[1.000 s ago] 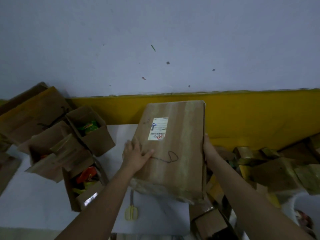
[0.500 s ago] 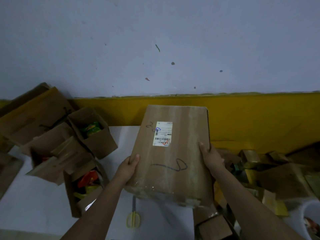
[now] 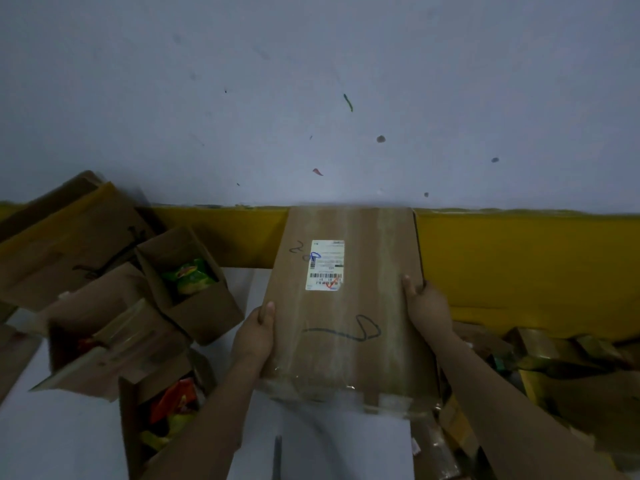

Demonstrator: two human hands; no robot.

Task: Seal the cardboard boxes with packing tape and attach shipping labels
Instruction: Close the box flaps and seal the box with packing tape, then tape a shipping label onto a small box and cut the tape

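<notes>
A flat brown cardboard box [image 3: 349,341] is held up off the white table [image 3: 69,431], its taped top face toward me. A white shipping label [image 3: 325,265] with a barcode is stuck on the upper part of that face, above a black scribble. My left hand [image 3: 254,336] grips the box's left edge, thumb on top. On the right edge, my right hand [image 3: 426,306] grips it the same way. Clear tape wrinkles along the box's near end.
Several open cardboard boxes [image 3: 187,282] with colourful snack packets stand at the left. More boxes and flattened cardboard [image 3: 554,362] pile up at the right. A scissor blade [image 3: 277,455] lies on the table below the held box. A yellow-and-white wall runs behind.
My left hand slid from lying flat on the box's top face to gripping its left edge. The box has shifted slightly right and toward me, and the view has tilted.
</notes>
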